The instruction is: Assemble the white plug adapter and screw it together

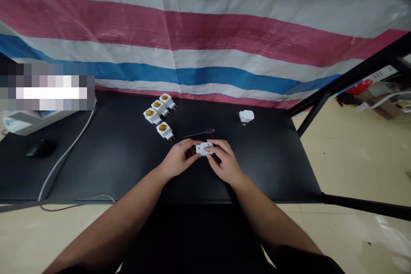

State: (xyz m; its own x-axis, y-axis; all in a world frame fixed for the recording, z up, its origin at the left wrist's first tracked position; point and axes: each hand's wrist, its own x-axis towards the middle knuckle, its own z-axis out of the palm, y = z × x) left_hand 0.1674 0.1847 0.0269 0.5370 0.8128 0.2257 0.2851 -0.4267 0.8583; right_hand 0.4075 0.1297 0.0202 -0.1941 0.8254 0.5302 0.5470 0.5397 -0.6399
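Soft, even light keeps the striped tarp (205,30) bright. The matt black desk (96,167) swallows light; the left hand (177,159) and right hand (225,163) cast only faint shadow on it. The white plug body (204,148) in their grip looks nearly washed out, its detail soft. Pale glare lies on the floor (385,227) at right. Wide-angle bending curves the edges; a pixelated block (48,87) masks the left.

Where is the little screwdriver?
In the head view, the screwdriver lies on the black table just beyond the left hand and right hand holding a white casing, between four yellow-centred plugs on its left and a lone plug on its right.
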